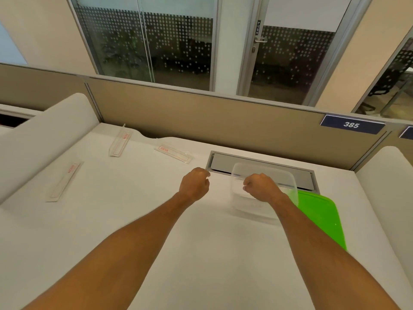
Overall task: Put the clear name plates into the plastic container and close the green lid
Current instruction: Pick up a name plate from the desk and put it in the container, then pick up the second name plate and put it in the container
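Head view: I see the clear plastic container [264, 191] on the white counter [134, 220], its green lid [321, 218] lying just right. My right hand [260, 186] hovers curled over it, my left hand [195, 183] fisted, empty, beside. Three name plates [117, 140] [173, 152] [64, 181] lie further left.

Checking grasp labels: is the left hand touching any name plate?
Apart. The head view shows the left hand closed over bare desk, with clear white surface between it and the nearest name plate.
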